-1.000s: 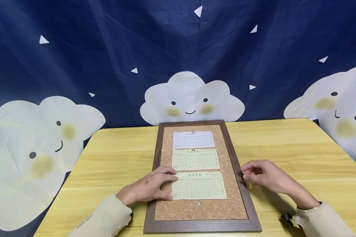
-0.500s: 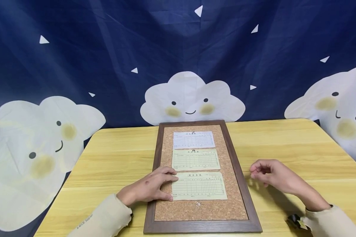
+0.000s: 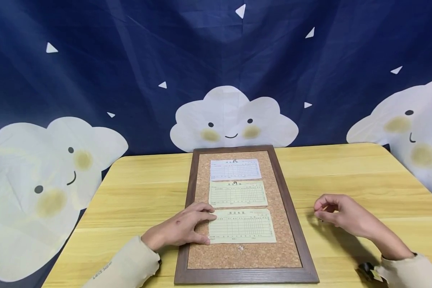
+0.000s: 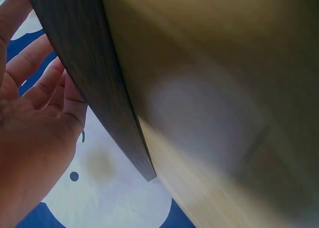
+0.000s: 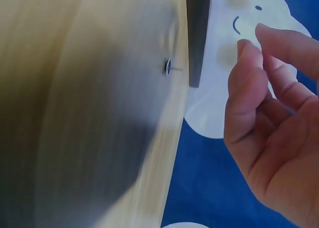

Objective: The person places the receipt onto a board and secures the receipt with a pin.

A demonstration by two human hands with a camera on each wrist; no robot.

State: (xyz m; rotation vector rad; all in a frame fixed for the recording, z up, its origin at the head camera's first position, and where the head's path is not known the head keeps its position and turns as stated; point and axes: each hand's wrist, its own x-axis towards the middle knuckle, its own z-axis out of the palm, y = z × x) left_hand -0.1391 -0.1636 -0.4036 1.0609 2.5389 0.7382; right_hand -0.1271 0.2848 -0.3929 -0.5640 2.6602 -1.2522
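Observation:
A cork board (image 3: 245,258) in a dark wooden frame lies on the table. Three printed slips are on it: a white slip (image 3: 235,171) at the top, a pale yellow-green middle slip (image 3: 237,196) and a similar bottom slip (image 3: 242,230). My left hand (image 3: 183,224) rests at the bottom slip's left edge, fingertips and thumb on that edge. Right of the board, my right hand (image 3: 349,214) hovers with loosely curled fingers, a gap between thumb and forefinger. A thumbtack (image 5: 168,67) stands point up on the table, near the fingertips.
Small tack heads show at the top edges of the upper slip and the middle slip. A small whitish spot (image 3: 241,248) lies on the cork below the bottom slip. Behind the wooden table (image 3: 140,184) hangs a dark blue curtain (image 3: 144,56) with clouds.
My right hand has moved right, away from the board's frame, and over the table. My left hand and the slips have stayed in place.

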